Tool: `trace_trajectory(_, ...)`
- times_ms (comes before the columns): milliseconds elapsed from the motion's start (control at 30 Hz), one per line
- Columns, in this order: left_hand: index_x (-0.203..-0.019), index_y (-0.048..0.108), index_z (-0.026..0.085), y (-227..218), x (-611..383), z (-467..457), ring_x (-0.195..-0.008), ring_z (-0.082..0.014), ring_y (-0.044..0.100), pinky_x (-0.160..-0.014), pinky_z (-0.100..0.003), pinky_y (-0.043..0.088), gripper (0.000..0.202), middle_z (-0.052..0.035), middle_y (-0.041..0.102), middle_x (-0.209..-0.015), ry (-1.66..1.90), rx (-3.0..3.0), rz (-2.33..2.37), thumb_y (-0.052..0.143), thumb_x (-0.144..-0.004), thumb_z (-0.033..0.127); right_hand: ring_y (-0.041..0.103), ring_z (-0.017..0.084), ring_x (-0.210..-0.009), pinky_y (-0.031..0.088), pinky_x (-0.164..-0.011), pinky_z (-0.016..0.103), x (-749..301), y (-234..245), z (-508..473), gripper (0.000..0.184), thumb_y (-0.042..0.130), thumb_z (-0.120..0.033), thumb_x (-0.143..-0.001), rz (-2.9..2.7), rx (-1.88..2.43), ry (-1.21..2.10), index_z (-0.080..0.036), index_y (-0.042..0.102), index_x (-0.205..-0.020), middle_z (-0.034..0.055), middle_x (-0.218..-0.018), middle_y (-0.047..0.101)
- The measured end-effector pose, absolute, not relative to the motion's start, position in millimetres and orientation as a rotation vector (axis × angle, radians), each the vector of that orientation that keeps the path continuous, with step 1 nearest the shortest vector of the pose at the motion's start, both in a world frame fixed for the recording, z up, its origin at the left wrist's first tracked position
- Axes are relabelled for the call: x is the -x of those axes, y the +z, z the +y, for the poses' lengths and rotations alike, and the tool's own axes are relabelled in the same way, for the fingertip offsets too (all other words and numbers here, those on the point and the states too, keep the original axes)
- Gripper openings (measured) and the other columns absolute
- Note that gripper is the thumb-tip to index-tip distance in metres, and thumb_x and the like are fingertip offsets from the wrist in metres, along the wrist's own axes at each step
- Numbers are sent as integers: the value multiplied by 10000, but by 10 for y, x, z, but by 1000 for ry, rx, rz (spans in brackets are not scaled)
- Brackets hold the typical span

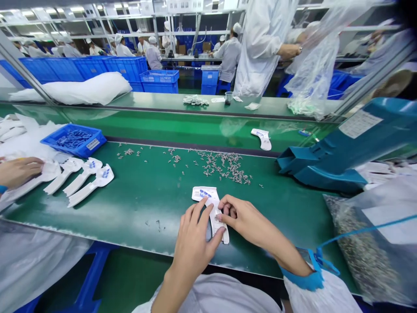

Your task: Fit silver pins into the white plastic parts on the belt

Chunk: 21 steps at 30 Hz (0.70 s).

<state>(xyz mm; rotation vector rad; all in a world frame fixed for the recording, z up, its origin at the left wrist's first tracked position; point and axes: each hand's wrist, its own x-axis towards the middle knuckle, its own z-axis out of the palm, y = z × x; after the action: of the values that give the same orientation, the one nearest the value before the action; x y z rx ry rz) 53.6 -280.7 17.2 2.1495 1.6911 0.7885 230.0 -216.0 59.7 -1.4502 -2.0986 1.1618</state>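
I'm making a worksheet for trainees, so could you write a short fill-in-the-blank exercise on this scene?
1. The curved piece between the person's left hand and right hand is mainly ____.
2. Small loose parts are scattered over a worktop coloured ____.
3. The tray of small blue parts is itself ____.
4. The clear bag lies on the person's ____ side.

Missing words: white; green; blue; right.

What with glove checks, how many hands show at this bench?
3: left hand and right hand at the white piece, a co-worker's hand far left; others may be hidden.
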Motion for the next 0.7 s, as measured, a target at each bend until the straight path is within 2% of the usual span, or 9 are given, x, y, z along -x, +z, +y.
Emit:
trace_trajectory(67,-1389,460,241,159,-531,-2801,-1298,-309,457,-1012,-488,439,481,-119,463,-1483,792,-2167,1693,595,-940,350,636,192,-769,472,-697,307,-2513,582,-2089,168,516,-331,-914,-2054,1532,956,-241,641,-980,28,-890,699)
trace_trajectory(133,-1389,468,247,147,-528,-2796,-1296,-311,462,-1009,-480,443,485,-109,481,-1472,809,-2186,1685,602,-934,347,653,225,-841,478,-749,350,-2779,526,-1979,238,491,-330,-915,-1973,1708,603,-232,662,-1049,77,-1016,699)
trace_trajectory(233,-1380,480,254,140,-524,-2789,-1281,-314,472,-1004,-484,442,476,-102,486,-1469,817,-2188,1689,603,-932,358,665,243,-830,472,-723,359,-3108,396,-1785,273,505,-321,-904,-1959,1912,278,-203,662,-1093,107,-1049,684)
trace_trajectory(433,-1388,453,256,152,-518,-2798,-1293,-315,454,-1007,-492,435,473,-104,461,-1483,802,-2181,1676,584,-946,361,655,251,-870,461,-699,336,-3146,272,-1636,188,461,-259,-921,-2119,1932,264,-208,641,-906,87,-936,682)
trace_trajectory(567,-1359,473,249,167,-531,-2828,-1281,-307,471,-1008,-483,442,443,-115,487,-1443,895,-2152,1670,592,-944,345,674,251,-875,486,-726,353,-3059,305,-1781,182,461,-297,-936,-2103,1834,415,-223,611,-1009,74,-951,705)
trace_trajectory(700,-1313,511,249,172,-538,-2841,-1257,-293,494,-1005,-464,453,387,-110,541,-1376,952,-2128,1663,596,-943,322,677,282,-943,511,-789,400,-3123,277,-2011,286,471,-380,-944,-2150,1809,371,-224,608,-1141,111,-1123,665)
